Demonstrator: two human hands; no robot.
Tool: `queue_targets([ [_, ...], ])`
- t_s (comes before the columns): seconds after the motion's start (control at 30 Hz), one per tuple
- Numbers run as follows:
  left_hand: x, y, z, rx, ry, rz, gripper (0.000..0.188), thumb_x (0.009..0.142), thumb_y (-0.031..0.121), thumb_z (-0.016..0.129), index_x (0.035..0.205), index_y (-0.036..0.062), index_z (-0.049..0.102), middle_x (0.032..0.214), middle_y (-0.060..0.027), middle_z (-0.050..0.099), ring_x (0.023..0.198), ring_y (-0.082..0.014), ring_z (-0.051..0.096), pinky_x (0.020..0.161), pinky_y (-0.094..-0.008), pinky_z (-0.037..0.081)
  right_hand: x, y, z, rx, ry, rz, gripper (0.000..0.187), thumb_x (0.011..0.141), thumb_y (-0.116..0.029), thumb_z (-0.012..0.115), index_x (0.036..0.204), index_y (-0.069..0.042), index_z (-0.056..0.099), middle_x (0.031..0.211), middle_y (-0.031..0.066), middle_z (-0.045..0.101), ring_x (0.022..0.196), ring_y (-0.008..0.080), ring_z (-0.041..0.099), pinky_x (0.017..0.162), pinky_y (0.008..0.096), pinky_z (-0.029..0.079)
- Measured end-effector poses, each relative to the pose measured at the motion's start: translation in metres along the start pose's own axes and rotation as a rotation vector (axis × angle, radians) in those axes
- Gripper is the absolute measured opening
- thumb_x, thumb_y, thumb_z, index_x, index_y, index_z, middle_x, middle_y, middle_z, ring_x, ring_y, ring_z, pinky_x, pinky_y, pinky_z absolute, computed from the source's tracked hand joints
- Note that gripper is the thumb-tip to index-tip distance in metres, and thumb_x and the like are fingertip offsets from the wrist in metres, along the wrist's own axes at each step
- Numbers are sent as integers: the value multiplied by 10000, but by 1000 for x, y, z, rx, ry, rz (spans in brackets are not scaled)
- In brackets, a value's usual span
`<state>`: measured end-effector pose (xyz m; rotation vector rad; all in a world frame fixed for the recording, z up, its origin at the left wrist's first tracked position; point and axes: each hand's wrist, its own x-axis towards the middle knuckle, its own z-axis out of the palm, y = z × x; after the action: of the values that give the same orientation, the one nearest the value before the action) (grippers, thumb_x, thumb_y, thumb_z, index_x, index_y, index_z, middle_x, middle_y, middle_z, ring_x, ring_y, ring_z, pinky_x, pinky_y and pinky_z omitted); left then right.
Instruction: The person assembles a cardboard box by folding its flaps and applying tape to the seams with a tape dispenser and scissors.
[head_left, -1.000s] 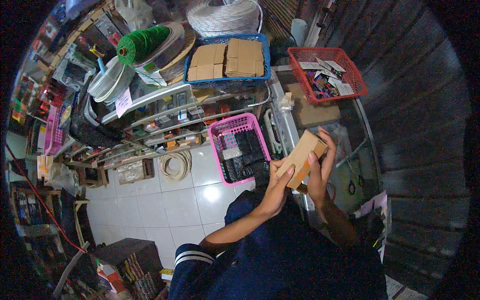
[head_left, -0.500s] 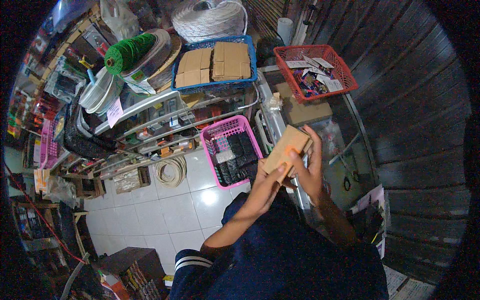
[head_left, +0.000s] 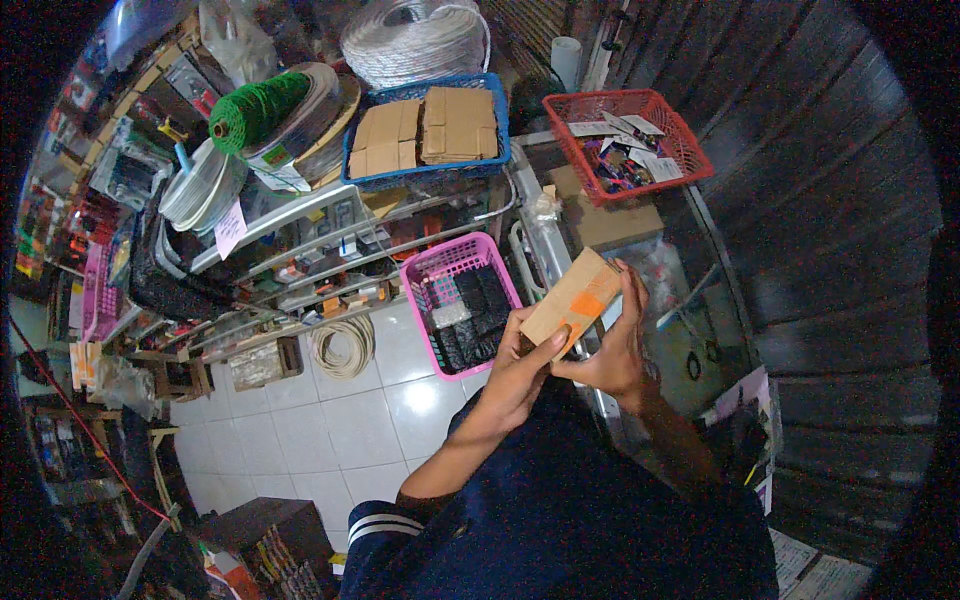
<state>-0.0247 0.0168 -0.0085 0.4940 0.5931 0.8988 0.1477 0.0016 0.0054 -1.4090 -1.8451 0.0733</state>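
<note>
No wording could be read. Illegible marks stood on a pale-pink paper tag (head_left: 231, 228) beside a round white coil (head_left: 207, 190) and on flat white paper sheets (head_left: 835, 578); an orange patch (head_left: 586, 303), its lettering unreadable, marked a long tan cardboard box (head_left: 556, 312).

A head-worn fisheye looks down at both hands (head_left: 518, 375).

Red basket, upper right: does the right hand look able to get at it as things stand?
Probably yes: the left hand grips the cardboard box, and nothing visible seems to block the right hand from the open red basket.
</note>
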Motion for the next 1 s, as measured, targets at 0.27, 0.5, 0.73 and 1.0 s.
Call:
queue_targets([
  [0.27, 1, -7, 22, -6, 106, 118, 433, 1017, 182, 652, 1355, 77, 402, 1293, -98, 535, 1183, -185, 571, 950, -348, 546, -17, -8, 27, -36, 171, 31, 1321, 598, -242, 959, 1540, 38, 76, 1537, 323, 196, 1428, 474, 248, 1195, 581, 221],
  [0.5, 25, -9, -7, 308, 126, 232, 451, 990, 191, 694, 1320, 66, 413, 1238, -98, 549, 1193, -179, 538, 1004, -350, 484, -8, -9, -10, 162, -143, 181, 1273, 707, -344, 909, 1565, 55, 57, 1491, 320, 254, 1425, 469, 223, 1199, 556, 198],
  [0.73, 8, 29, -16, 547, -291, 210, 509, 938, 139, 754, 1314, 58, 419, 1315, -119, 506, 1250, -191, 498, 1074, -359, 419, 7, -13, -42, 444, -63, 202, 641, 873, -204, 755, 1410, -11, 462, 1456, 237, 417, 1344, 333, 432, 1143, 470, 332],
  [1.0, -3, 32, 1, 599, -394, 492, 607, 836, 120, 851, 1275, 77, 435, 1276, -132, 490, 1254, -225, 503, 1075, -379, 420, -15, -18, -40, 614, -46, 131, 507, 893, -324, 753, 1211, -26, 493, 1445, 288, 404, 1320, 386, 460, 1120, 502, 360],
])
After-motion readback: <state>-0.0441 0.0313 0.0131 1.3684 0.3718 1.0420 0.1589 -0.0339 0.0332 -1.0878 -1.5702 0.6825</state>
